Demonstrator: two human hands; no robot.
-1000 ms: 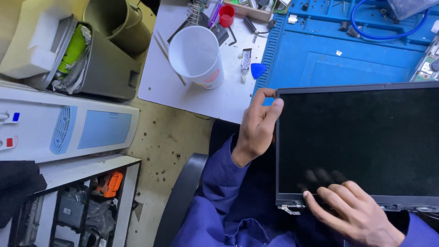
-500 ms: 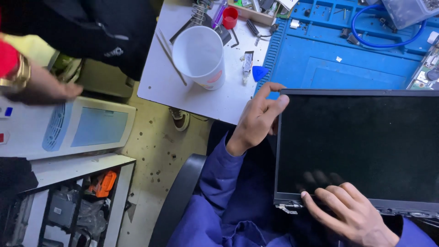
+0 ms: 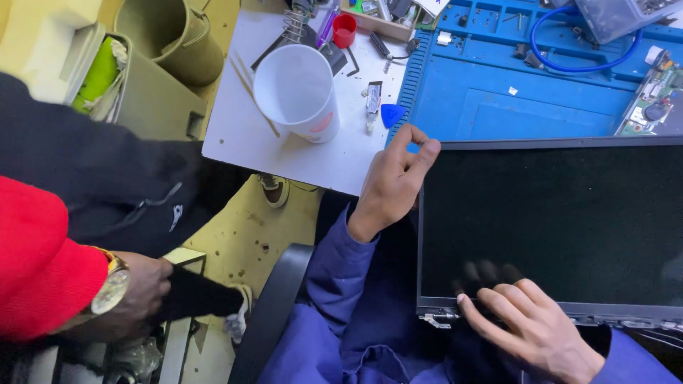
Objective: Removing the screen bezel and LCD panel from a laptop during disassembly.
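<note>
The big flat black laptop screen [image 3: 551, 227] is pinched at its top corner by the left hand [image 3: 391, 181]; its bottom edge is pressed by the right hand [image 3: 537, 334], fingers spread flat.

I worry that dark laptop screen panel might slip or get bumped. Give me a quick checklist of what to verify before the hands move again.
1. Left hand grips the corner of the black laptop screen panel: ok.
2. Right hand steadies the bottom edge, fingers flat: ok.
3. Panel glass uncracked: cannot tell.
4. White plastic cup stands apart from the panel: ok.
5. Blue triangular pick within reach: ok.
6. Space at the left free: not ok, another person's hand with a gold watch is close.
</note>
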